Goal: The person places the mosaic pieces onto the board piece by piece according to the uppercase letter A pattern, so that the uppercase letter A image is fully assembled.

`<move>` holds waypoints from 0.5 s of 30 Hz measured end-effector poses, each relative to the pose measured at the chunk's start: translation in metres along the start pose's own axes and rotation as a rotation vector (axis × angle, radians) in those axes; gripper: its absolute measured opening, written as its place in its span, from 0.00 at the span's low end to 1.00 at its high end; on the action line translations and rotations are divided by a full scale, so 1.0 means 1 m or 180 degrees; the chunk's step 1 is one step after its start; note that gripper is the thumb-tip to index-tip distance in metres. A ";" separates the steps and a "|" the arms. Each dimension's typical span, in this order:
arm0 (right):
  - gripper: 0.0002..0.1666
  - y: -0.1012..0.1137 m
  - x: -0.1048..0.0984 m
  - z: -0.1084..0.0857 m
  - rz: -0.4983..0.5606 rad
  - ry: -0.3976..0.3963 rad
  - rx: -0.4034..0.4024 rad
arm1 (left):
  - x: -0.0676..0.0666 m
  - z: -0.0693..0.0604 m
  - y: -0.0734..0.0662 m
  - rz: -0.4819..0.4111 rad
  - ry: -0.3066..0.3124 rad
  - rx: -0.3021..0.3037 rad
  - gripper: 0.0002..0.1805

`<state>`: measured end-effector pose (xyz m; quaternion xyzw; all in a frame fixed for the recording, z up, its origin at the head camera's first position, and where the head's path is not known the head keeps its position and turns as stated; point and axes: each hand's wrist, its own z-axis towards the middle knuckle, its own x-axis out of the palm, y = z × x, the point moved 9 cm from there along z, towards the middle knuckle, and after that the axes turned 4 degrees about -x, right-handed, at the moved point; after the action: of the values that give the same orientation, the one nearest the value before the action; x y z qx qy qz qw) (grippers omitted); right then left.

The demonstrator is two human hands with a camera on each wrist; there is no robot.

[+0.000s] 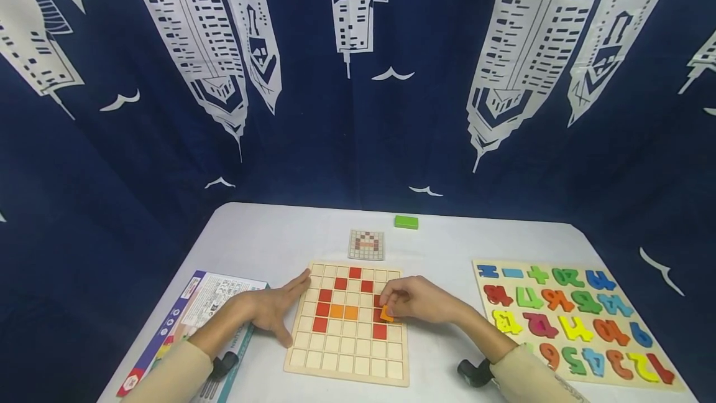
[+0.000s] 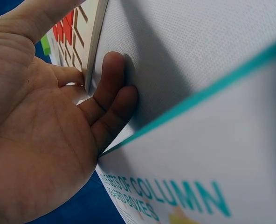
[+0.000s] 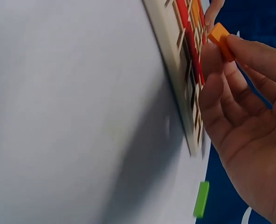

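A wooden grid board (image 1: pixel 330 362) lies flat on the table, with several red tiles (image 1: pixel 355 273) and two orange tiles (image 1: pixel 350 312) set in its squares. My right hand (image 1: pixel 416 300) pinches an orange tile (image 3: pixel 219 39) between thumb and fingertips, over the right part of the board. In the head view that tile (image 1: pixel 386 314) is tilted, close to the red tiles of the right column. My left hand (image 1: pixel 274 310) rests at the board's left edge, fingers and thumb spread along it. In the left wrist view the palm (image 2: pixel 44 126) shows, with some fingers bent loosely.
A small pattern card (image 1: pixel 366 245) lies behind the board, with a green block (image 1: pixel 406 222) to its right. At the right is a puzzle board (image 1: pixel 559 322) of coloured letters and numbers. A printed box (image 1: pixel 224 294) lies under the left forearm.
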<state>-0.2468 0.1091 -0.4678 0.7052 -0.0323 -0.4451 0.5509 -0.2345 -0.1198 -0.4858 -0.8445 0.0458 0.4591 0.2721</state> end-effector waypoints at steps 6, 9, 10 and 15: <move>0.07 0.005 0.008 0.021 0.0054 -0.0115 0.0017 | -0.001 -0.001 0.000 -0.0006 -0.0005 -0.0005 0.70; 0.06 0.008 0.013 0.029 -0.0022 -0.0145 -0.0054 | -0.001 0.000 0.000 0.0003 -0.0003 -0.0004 0.70; 0.06 0.009 0.015 0.031 -0.0080 -0.0150 -0.0091 | -0.001 0.000 0.000 0.0002 -0.0003 0.0000 0.70; 0.05 0.014 0.017 0.037 -0.0449 -0.0201 -0.0158 | -0.001 0.000 0.000 -0.0006 -0.0005 0.0014 0.70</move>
<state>-0.2548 0.0665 -0.4669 0.6775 0.0112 -0.5055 0.5342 -0.2348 -0.1200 -0.4854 -0.8436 0.0459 0.4594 0.2744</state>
